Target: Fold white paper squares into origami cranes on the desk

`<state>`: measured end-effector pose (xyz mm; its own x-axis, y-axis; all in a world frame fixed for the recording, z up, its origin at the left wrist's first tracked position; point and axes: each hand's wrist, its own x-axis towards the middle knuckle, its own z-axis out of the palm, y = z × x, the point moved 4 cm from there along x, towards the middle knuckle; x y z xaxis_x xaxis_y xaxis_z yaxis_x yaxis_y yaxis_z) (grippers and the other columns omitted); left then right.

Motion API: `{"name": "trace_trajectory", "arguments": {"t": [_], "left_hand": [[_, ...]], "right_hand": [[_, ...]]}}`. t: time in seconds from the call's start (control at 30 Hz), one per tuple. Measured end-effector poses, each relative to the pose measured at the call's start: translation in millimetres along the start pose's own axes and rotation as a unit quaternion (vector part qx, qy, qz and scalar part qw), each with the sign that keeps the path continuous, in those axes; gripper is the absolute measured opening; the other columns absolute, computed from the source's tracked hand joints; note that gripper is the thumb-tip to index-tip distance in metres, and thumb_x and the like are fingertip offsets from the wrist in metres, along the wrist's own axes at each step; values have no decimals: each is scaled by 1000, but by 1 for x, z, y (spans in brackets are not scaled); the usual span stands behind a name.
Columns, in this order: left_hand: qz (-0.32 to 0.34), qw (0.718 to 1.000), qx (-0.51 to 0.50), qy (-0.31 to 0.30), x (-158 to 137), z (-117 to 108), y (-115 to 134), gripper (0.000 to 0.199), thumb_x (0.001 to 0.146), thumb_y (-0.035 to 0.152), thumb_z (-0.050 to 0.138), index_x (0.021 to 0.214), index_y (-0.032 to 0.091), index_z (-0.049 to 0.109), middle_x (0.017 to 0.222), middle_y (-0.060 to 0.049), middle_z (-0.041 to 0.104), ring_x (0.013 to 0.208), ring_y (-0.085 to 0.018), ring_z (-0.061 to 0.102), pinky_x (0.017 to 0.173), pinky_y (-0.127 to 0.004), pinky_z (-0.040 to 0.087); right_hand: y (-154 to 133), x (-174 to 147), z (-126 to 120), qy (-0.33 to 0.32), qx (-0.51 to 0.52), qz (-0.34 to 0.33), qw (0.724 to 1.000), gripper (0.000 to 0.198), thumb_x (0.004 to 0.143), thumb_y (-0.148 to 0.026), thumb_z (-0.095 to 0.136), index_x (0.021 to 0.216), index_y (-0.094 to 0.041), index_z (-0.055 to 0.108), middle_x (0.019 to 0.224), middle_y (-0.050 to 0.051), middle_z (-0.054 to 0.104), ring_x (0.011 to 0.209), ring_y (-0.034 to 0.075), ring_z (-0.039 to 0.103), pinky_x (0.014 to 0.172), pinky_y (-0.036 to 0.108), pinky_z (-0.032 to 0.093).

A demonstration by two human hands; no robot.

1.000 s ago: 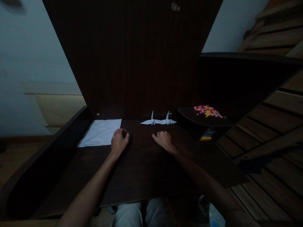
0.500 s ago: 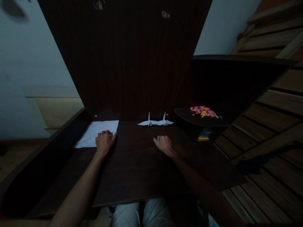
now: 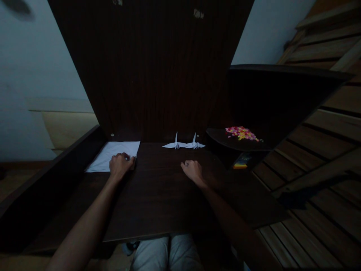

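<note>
My left hand [image 3: 121, 165] is over the front right part of the white paper [image 3: 108, 152], which lies flat at the table's left. Its fingers are curled, and the thumb and forefinger close on the paper's right edge; how many sheets they hold is hidden. My right hand [image 3: 192, 170] rests on the dark table with curled fingers and nothing visible in it. Beyond it, two white folded paper cranes [image 3: 184, 145] stand side by side near the back panel, their wing tips meeting or overlapping.
A raised corner shelf [image 3: 220, 140] at the right bears a pile of small pink, red and yellow pieces [image 3: 241, 132]. Beneath it is a box with a yellow stripe [image 3: 240, 166]. A dark side board [image 3: 56, 180] bounds the table on the left, and a tall panel [image 3: 158, 75] rises behind.
The left hand's thumb and forefinger have drawn in at the paper's right edge, and the hand has shifted slightly left. My right hand stays nearly in place; the view has shifted a little.
</note>
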<state>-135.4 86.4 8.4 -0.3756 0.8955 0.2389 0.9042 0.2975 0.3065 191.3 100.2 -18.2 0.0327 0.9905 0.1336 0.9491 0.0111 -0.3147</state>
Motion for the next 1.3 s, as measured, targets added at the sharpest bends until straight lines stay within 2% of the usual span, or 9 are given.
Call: {"name": "trace_trajectory", "arguments": {"t": [0.2, 0.47, 0.7, 0.87, 1.13, 1.23, 1.3], "left_hand": [[44, 998, 42, 18, -5, 0, 4, 48, 77, 55, 49, 90, 14, 71, 101, -18, 67, 97, -36, 58, 74, -40, 45], [47, 997, 54, 12, -9, -2, 7, 44, 80, 49, 46, 88, 15, 73, 98, -17, 68, 95, -35, 59, 73, -38, 45], [68, 994, 87, 19, -10, -4, 12, 44, 87, 34, 35, 93, 9, 71, 95, -21, 68, 90, -33, 62, 72, -37, 46], [33, 998, 53, -11, -7, -4, 9, 39, 85, 32, 41, 94, 9, 71, 96, -22, 68, 91, -33, 64, 70, -36, 46], [-78, 991, -106, -37, 8, -4, -10, 30, 79, 40, 58, 84, 15, 73, 86, -15, 71, 90, -31, 64, 71, -34, 45], [-95, 987, -127, -30, 12, -6, -16, 30, 78, 41, 58, 82, 15, 73, 84, -13, 72, 88, -30, 65, 71, -34, 45], [-102, 986, -133, -2, 13, -10, -17, 29, 78, 40, 57, 83, 16, 73, 85, -12, 72, 88, -30, 65, 73, -34, 45]], "right_hand": [[0, -1, 0, 4, 3, 5, 1000, 31, 84, -41, 48, 69, -22, 68, 77, 5, 71, 72, 17, 65, 58, 23, 35], [1, -2, -1, 9, 8, 2, 1000, 30, 85, -38, 49, 69, -22, 68, 77, 5, 71, 72, 16, 64, 57, 23, 34], [0, -1, -2, 7, 2, -4, 1000, 29, 85, -38, 50, 69, -21, 68, 75, 5, 70, 72, 16, 64, 56, 23, 32], [-1, 0, -2, 13, 11, -21, 1000, 29, 85, -36, 50, 67, -21, 67, 70, 4, 69, 68, 14, 61, 56, 23, 31], [-4, 3, 0, 21, 10, -42, 999, 29, 84, -35, 50, 64, -20, 65, 69, 3, 68, 65, 14, 60, 54, 24, 28], [-3, 4, 0, 18, 17, -44, 999, 28, 83, -34, 51, 63, -19, 65, 68, 3, 67, 64, 14, 59, 54, 24, 28], [-2, 4, 0, 19, 43, -54, 997, 30, 83, -35, 52, 62, -19, 63, 66, 2, 66, 62, 13, 57, 55, 23, 29]]}}
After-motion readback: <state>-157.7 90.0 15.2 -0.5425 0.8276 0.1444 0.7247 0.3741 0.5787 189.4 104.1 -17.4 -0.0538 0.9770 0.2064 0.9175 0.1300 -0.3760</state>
